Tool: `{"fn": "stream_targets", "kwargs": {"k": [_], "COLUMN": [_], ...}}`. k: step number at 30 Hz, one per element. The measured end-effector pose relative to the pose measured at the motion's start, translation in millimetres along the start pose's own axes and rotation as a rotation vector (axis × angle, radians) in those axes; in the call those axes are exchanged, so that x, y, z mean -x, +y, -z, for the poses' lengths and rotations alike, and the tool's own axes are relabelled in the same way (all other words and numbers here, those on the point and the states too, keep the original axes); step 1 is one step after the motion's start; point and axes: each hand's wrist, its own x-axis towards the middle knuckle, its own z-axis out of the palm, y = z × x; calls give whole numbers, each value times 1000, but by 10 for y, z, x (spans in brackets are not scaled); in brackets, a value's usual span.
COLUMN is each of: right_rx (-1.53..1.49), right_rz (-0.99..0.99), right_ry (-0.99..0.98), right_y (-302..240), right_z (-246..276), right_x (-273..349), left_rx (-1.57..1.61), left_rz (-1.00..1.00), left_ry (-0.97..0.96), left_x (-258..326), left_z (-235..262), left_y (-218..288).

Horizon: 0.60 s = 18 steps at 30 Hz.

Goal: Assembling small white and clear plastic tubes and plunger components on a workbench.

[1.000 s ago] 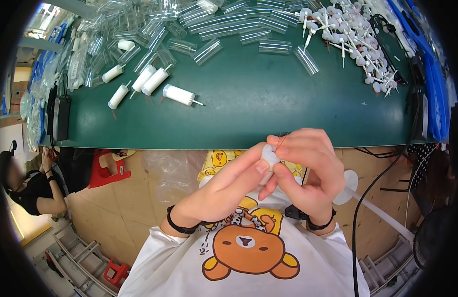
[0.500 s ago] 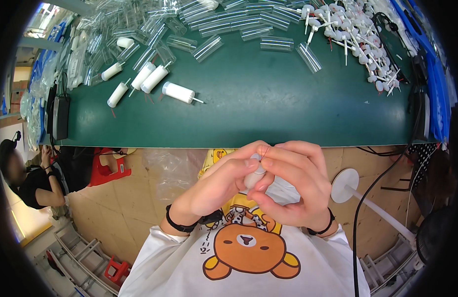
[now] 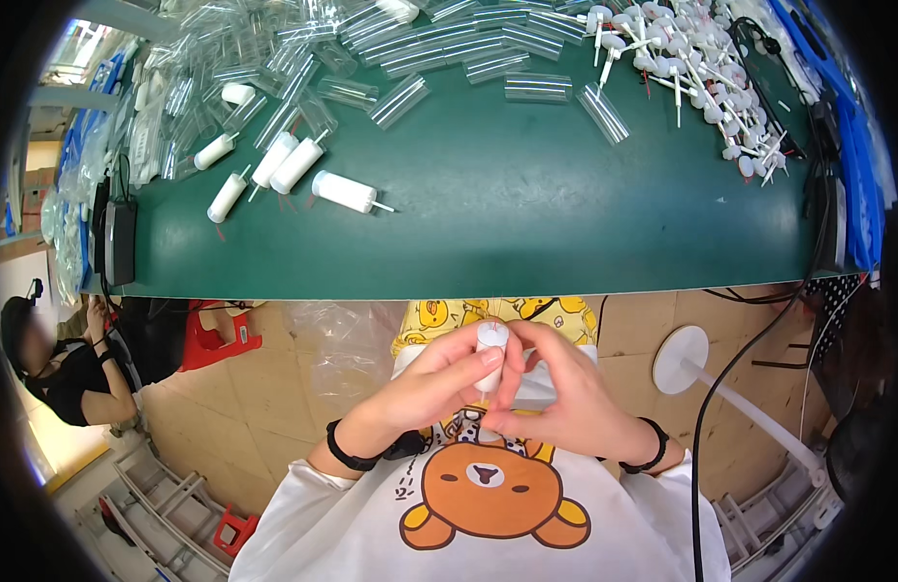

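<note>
l. hand (image 3: 439,376) pinches white cylinder (image 3: 489,377) near counter (image 3: 468,242) edge, wired end facing counter, prob. so red wires (image 3: 494,328) are clear, w/ r. hand (image 3: 570,393) part-curled alongside, contact unclear.

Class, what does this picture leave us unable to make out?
In the head view:
White cylinder: part of its side, hidden by the left hand.
Red wires on its upper end: too small to count.
Clear tubes: the pile's far end, cut off by the top edge.
</note>
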Motion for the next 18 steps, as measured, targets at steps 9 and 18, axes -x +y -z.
{"fn": "stream_targets", "kwargs": {"k": [9,18], "right_rx": [-754,-833], "right_rz": [-121,-124], "right_ry": [-50,95], "right_y": [147,210], "right_z": [-319,-467], "right_x": [-77,-180], "left_rx": [204,216], "left_rz": [-11,1], "left_ry": [-77,22], "left_x": [-81,-148], "left_z": [116,158], "left_y": [-188,-199]}}
